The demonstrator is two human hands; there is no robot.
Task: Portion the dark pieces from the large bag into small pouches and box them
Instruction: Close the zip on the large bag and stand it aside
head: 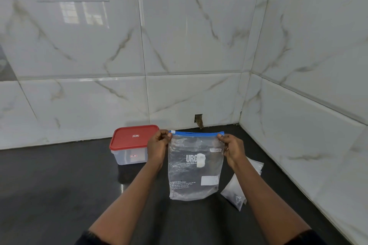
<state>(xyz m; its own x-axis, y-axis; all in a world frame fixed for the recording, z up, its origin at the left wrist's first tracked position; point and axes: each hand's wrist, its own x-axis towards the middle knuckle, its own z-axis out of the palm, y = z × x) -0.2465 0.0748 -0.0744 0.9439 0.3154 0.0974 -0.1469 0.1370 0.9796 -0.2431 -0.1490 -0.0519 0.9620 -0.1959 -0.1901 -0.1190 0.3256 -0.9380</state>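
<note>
A clear large bag (196,167) is held up by both top corners, left grip (158,146) and right grip (233,150) pinched on it, right of the red-lidded box (132,144).

Place: home kitchen corner
Walls: glossy marble-look tiles (189,32) (a window reflected in them)
Bench: dark polished stone (59,185)
Storage: red-lidded food box (132,145)

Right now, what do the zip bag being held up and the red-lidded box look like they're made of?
The zip bag looks like thin clear plastic film: crinkled, see-through, with a blue zip strip. The red-lidded box seems rigid plastic: a translucent frosted body under an opaque, smooth red lid.
</note>
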